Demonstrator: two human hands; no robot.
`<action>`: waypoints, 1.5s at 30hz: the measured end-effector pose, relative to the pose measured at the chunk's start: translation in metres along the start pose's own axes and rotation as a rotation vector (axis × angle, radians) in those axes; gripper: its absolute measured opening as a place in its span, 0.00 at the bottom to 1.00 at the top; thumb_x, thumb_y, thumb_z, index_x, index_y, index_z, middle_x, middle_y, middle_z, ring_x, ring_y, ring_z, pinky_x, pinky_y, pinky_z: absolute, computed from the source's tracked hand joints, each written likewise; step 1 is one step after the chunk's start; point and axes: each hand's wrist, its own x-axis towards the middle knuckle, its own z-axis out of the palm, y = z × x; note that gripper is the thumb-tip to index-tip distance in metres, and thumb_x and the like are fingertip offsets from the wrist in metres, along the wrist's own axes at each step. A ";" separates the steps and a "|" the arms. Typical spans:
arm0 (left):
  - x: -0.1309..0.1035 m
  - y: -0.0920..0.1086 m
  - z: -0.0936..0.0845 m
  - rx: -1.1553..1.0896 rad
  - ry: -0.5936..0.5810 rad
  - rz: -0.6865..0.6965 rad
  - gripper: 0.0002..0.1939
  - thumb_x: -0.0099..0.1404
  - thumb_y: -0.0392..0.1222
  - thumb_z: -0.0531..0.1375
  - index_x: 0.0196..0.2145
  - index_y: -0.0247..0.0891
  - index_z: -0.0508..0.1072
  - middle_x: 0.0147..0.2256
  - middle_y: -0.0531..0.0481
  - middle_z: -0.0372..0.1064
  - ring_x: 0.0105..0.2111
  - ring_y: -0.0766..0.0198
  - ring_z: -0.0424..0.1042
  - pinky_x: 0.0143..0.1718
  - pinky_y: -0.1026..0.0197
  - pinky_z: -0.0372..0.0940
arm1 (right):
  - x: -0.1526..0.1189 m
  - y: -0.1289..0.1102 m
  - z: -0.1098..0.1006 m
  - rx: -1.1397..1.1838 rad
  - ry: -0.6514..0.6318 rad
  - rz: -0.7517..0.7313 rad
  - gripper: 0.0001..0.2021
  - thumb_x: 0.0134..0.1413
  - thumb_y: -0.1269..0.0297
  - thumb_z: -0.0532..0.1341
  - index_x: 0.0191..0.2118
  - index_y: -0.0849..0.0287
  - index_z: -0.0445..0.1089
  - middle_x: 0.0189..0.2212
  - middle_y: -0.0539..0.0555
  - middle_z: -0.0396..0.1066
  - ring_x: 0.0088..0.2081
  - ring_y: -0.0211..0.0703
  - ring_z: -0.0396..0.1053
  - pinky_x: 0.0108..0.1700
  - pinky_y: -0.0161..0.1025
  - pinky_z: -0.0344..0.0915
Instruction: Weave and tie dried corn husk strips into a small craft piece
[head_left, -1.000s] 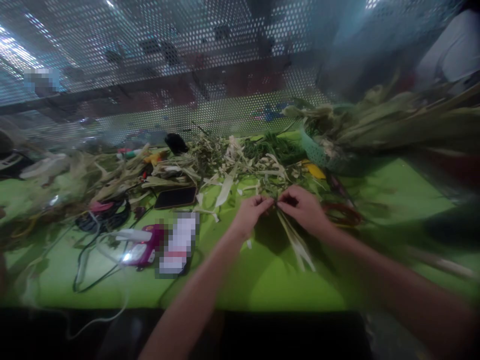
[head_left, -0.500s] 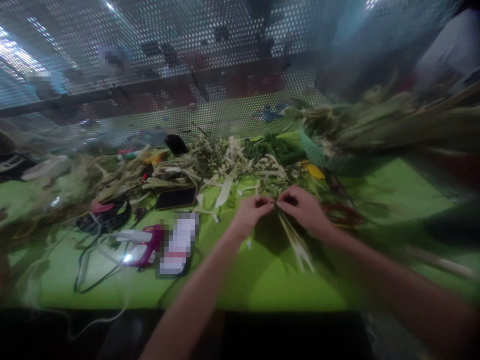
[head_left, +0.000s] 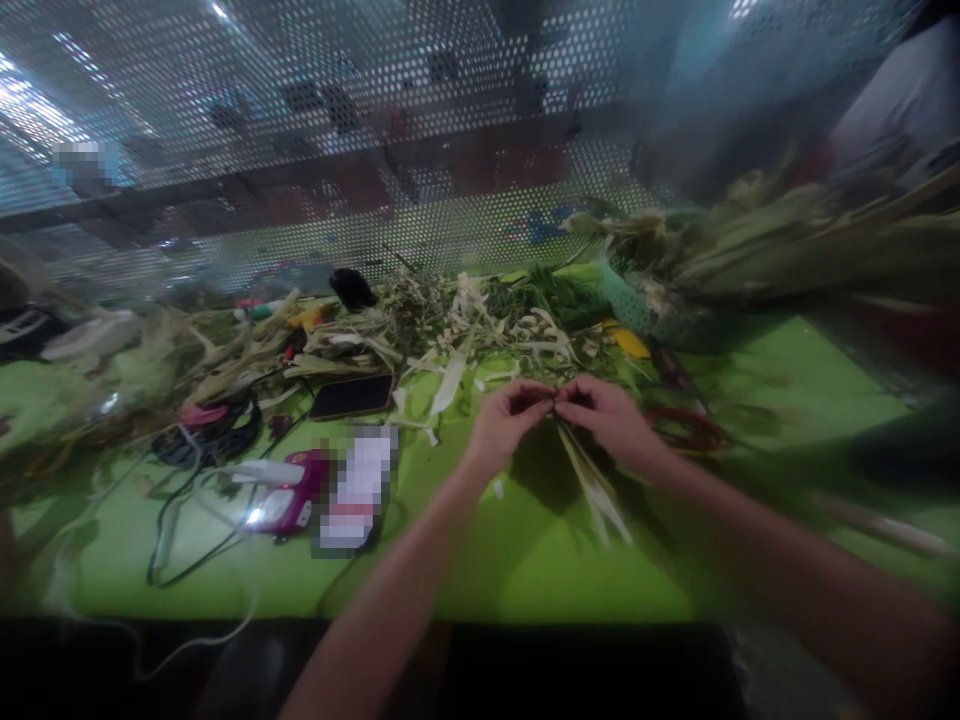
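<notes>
My left hand [head_left: 504, 425] and my right hand [head_left: 609, 420] meet fingertip to fingertip over the green table [head_left: 525, 580]. Both are pinched on the upper end of a thin bundle of pale dried leaf strips [head_left: 592, 480]. The bundle's split lower end hangs down to the right, beneath my right hand. What exactly lies between the fingertips is too small to make out. Behind my hands is a heap of dried leaf scraps [head_left: 469, 310].
A dark phone [head_left: 351, 396], a purple device with a lit lamp [head_left: 289, 500] and a blurred-out phone [head_left: 356, 495] lie left. A green basket [head_left: 637, 300] bears long dried leaves [head_left: 795, 240] at the right. A red coil [head_left: 686, 430] sits near my right wrist.
My left hand's fingers have shifted slightly up and to the right, nearer my right fingertips. My right hand and the bundle have hardly moved.
</notes>
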 end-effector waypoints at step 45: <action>-0.002 0.006 -0.007 -0.322 0.227 -0.144 0.11 0.59 0.44 0.64 0.31 0.36 0.67 0.30 0.54 0.66 0.24 0.74 0.59 0.28 0.67 0.55 | 0.006 -0.008 -0.007 0.069 -0.075 0.101 0.04 0.48 0.62 0.66 0.29 0.55 0.74 0.27 0.50 0.73 0.30 0.41 0.67 0.35 0.40 0.64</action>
